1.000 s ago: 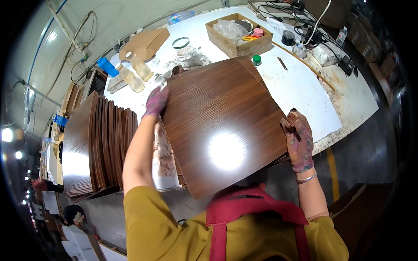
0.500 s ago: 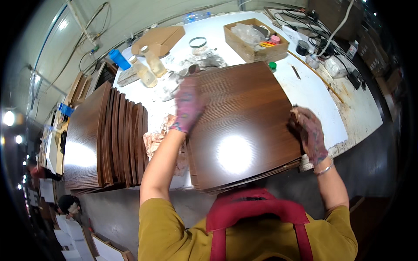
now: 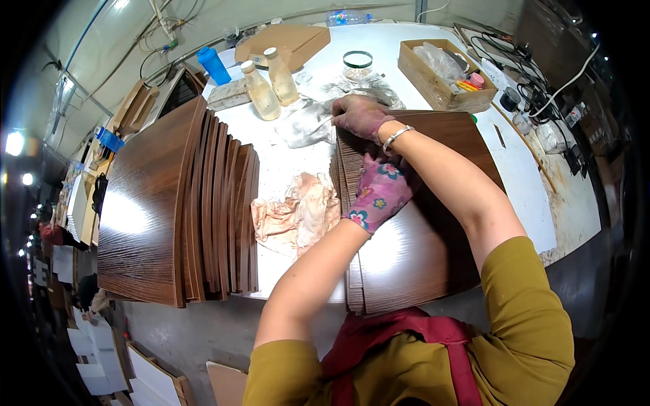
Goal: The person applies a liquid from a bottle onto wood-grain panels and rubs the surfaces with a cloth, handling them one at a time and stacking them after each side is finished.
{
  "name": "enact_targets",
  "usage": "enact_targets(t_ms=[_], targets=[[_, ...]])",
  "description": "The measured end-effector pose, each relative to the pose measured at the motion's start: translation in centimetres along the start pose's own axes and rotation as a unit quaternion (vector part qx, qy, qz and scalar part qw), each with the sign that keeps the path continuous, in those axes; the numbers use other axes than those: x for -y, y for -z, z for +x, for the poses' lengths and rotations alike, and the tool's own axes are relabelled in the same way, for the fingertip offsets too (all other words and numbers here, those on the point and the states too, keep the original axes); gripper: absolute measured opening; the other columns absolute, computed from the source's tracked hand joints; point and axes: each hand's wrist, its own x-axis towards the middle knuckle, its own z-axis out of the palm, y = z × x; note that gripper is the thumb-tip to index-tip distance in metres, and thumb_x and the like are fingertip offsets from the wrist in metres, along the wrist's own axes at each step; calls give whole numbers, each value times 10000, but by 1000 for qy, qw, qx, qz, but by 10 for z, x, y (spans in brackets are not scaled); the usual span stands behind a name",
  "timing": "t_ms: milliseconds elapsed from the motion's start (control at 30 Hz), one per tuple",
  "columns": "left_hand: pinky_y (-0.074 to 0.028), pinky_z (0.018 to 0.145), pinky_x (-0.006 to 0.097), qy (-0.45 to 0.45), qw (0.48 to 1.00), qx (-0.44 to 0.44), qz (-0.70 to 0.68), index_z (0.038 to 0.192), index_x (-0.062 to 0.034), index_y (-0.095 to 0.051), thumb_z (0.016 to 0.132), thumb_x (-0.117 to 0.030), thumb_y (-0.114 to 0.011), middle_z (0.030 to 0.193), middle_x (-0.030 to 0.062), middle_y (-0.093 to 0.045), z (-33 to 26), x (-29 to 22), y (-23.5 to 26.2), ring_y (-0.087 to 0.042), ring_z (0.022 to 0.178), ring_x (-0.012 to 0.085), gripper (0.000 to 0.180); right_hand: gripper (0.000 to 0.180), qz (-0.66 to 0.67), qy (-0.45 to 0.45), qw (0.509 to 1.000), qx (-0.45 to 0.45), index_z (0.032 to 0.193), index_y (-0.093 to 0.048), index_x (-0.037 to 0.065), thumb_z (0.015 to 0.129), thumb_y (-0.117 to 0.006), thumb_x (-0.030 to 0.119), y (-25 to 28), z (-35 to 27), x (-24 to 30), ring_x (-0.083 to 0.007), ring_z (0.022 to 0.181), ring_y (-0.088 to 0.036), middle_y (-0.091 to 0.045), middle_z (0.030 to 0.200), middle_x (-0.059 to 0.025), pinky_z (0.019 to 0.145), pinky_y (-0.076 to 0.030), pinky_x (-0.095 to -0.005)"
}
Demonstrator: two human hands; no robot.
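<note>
A stack of dark brown wood-grain boards (image 3: 433, 271) lies before me on the white table. My right hand (image 3: 362, 116), in a stained pink glove, reaches across to the stack's far left corner. Its fingers are curled closed there, and what they hold is hidden. Below it, my left hand (image 3: 382, 193), in a pink flowered glove, rests on the top board near its left edge. Its fingers look stretched out, partly covered by my right wrist. A crumpled, stained cloth (image 3: 298, 210) lies just left of the stack.
Several similar boards (image 3: 145, 210) lean in a row at the left. Beyond are two bottles of pale liquid (image 3: 263, 95), a grey-smeared cloth (image 3: 305, 122), a round jar (image 3: 357, 61) and an open carton of small items (image 3: 440, 91). Cables (image 3: 535, 88) lie tangled at the far right.
My right hand has crossed from the top board's right edge to its far left corner. The left hand has come down and right onto the board. The whole view has shifted.
</note>
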Motion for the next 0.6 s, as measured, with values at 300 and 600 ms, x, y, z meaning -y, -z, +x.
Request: enact_targets(t_ms=[300,600], targets=[[-175,1193,575,23,997,-30,-63,1422,-77,-516,975,-446,-480,1437,167,-543,2,0,-13,-399,1411,338,581,251,-2,-59,998,-25,1042,-731,114,840,-654,241,-2,9,-16,-348,1015,-696,-725,1040,-182,921,-521,-432],[-234,1188,525,24,999,-31,7,1429,-90,-505,989,-448,-501,1481,128,-483,0,-1,0,-415,1407,313,566,255,-98,-67,991,-59,984,-705,92,863,-726,315,21,-18,-68,-328,931,-689,-722,959,-146,833,-523,-434]])
